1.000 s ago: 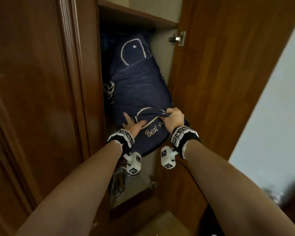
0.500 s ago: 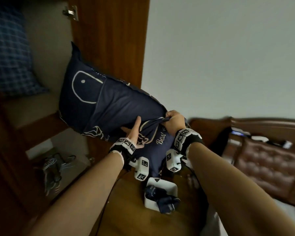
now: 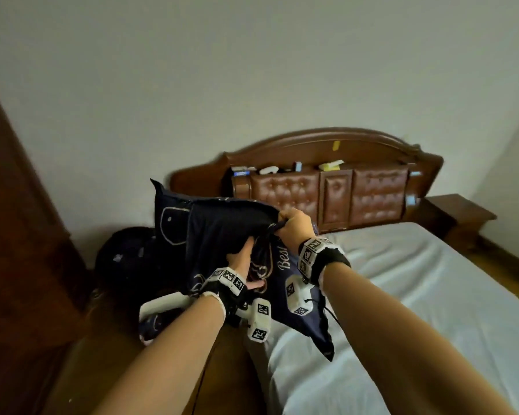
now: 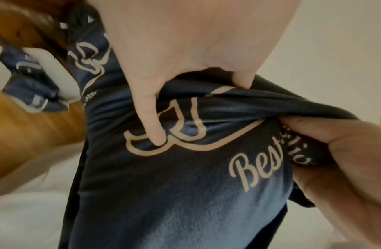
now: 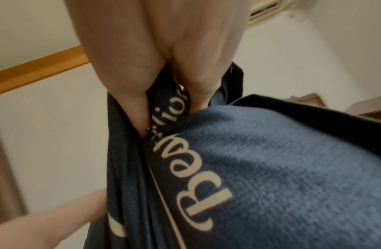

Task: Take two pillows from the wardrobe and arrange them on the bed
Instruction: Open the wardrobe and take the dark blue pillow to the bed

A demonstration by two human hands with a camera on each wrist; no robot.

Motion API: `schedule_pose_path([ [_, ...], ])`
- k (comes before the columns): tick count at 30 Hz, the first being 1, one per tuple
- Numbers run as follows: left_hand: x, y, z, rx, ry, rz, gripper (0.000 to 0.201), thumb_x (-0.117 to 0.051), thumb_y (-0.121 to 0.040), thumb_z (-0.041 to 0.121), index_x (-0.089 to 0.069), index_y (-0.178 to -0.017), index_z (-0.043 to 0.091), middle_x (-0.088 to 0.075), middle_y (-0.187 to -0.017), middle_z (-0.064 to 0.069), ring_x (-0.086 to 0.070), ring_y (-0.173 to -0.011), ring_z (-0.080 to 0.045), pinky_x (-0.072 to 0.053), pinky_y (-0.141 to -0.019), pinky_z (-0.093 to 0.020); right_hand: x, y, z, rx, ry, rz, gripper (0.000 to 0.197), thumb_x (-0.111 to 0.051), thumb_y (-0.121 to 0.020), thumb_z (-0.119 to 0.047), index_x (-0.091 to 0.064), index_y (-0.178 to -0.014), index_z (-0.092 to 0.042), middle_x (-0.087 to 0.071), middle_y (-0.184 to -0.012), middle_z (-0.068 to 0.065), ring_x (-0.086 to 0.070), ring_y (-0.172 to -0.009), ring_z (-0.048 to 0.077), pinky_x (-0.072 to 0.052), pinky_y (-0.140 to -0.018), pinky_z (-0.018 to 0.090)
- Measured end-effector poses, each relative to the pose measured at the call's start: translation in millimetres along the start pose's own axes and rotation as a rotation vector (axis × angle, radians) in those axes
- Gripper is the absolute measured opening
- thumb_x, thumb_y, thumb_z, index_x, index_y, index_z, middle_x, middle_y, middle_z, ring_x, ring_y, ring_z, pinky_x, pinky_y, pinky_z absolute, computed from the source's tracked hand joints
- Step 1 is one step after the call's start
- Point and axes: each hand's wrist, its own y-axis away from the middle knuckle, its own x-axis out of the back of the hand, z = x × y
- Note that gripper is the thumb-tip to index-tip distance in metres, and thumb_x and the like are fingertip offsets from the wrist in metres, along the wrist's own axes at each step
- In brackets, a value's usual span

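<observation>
Navy pillow (image 3: 222, 235) with cream printed lettering, held in the air over the near edge of the bed (image 3: 417, 295), in front of its padded wooden headboard (image 3: 327, 163). The right hand (image 3: 294, 224) is clenched around a bunched fold of the pillowcase at the upper edge; the left hand (image 3: 241, 259) grips the fabric just beside it, fingers (image 4: 149, 114) curled into the cloth. A white container (image 3: 162, 304) with dark fabric lies below the left forearm.
</observation>
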Motion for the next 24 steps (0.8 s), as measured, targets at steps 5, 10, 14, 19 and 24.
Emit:
schedule_pose_path([
  [5, -90.8, -33.2, -94.2, 0.142, -0.253, -0.231, 0.062, -0.071, -0.074, 0.047, -0.061, -0.125, 0.012, -0.064, -0.120, -0.013, -0.059, -0.105, -0.035, -0.055, -0.084, -0.051, 38.5, 56.1, 130.2, -0.341, 0.007, 0.147, 0.037, -0.065, -0.073, -0.013, -0.036, -0.050, -0.015, -0.039, -0.051, 0.000, -0.036, -0.052, 0.020, -0.030, -0.050, 0.030],
  [10, -155.2, -51.2, -171.2, 0.229, -0.479, -0.344, 0.065, -0.073, -0.063, 0.050, -0.065, -0.114, 0.011, -0.069, -0.110, -0.010, -0.063, -0.098, -0.033, -0.053, -0.090, -0.052, 48.6, 131.2, 243.0, -0.670, -0.075, 0.267, 0.020, -0.060, -0.069, -0.012, -0.042, -0.059, -0.012, -0.042, -0.054, 0.002, -0.039, -0.055, 0.018, -0.039, -0.055, 0.035],
  [14, -186.9, -54.2, -227.3, 0.102, -0.729, -0.474, 0.049, -0.065, -0.084, 0.034, -0.061, -0.126, 0.011, -0.060, -0.128, -0.007, -0.055, -0.109, -0.027, -0.047, -0.103, -0.049, 50.8, 197.9, 303.1, -0.873, -0.086, 0.372, 0.030, -0.065, -0.072, -0.008, -0.041, -0.055, -0.016, -0.044, -0.055, 0.001, -0.044, -0.058, 0.019, -0.036, -0.055, 0.031],
  [19, -197.6, -57.7, -313.1, 0.004, -1.166, -0.657, 0.075, -0.064, -0.088, 0.030, -0.028, -0.153, 0.020, -0.009, -0.165, -0.003, -0.026, -0.147, -0.028, -0.029, -0.118, -0.040, 22.6, 304.5, 371.6, -1.199, -0.089, 0.235, 0.053, -0.084, -0.067, -0.027, -0.059, -0.114, -0.022, -0.066, -0.108, 0.007, -0.063, -0.099, 0.027, -0.051, -0.085, 0.036],
  [24, -178.6, -58.0, -349.8, -0.005, -1.360, -0.629, 0.077, -0.066, -0.087, 0.022, -0.028, -0.153, 0.012, -0.008, -0.164, -0.013, -0.022, -0.149, -0.028, -0.021, -0.120, -0.036, 4.5, 344.4, 391.6, -1.286, -0.238, 0.042, 0.077, -0.080, -0.077, -0.022, -0.042, -0.143, -0.015, -0.053, -0.137, 0.013, -0.057, -0.119, 0.031, -0.048, -0.086, 0.033],
])
